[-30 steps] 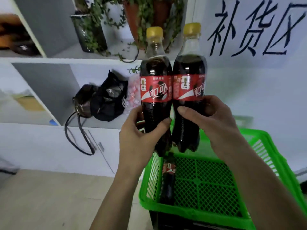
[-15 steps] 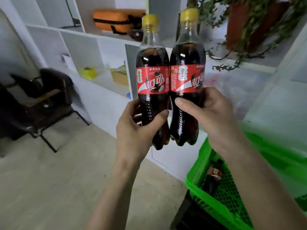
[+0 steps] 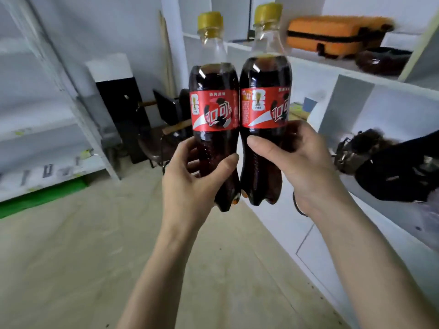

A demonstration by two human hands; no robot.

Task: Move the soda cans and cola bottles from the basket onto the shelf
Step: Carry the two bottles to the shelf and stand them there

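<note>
Two upright cola bottles with red labels and yellow caps are held side by side in front of me, their sides touching. My left hand [image 3: 190, 179] grips the lower half of the left cola bottle [image 3: 213, 108]. My right hand [image 3: 294, 160] grips the right cola bottle [image 3: 264, 100] just below its label. A white metal rack [image 3: 57, 129] with several bare shelves stands at the left. The basket is out of view.
A white cubby unit [image 3: 370, 96] runs along the right, holding an orange case [image 3: 332, 36], a dark bowl [image 3: 382, 59] and a black bag [image 3: 399, 172]. A dark chair [image 3: 161, 129] and a black board [image 3: 123, 110] stand at the back. The beige floor [image 3: 83, 245] spreads below.
The view has swung left: the green basket left the frame and the white rack came in at the left. Both hands keep the same hold on the bottles.
</note>
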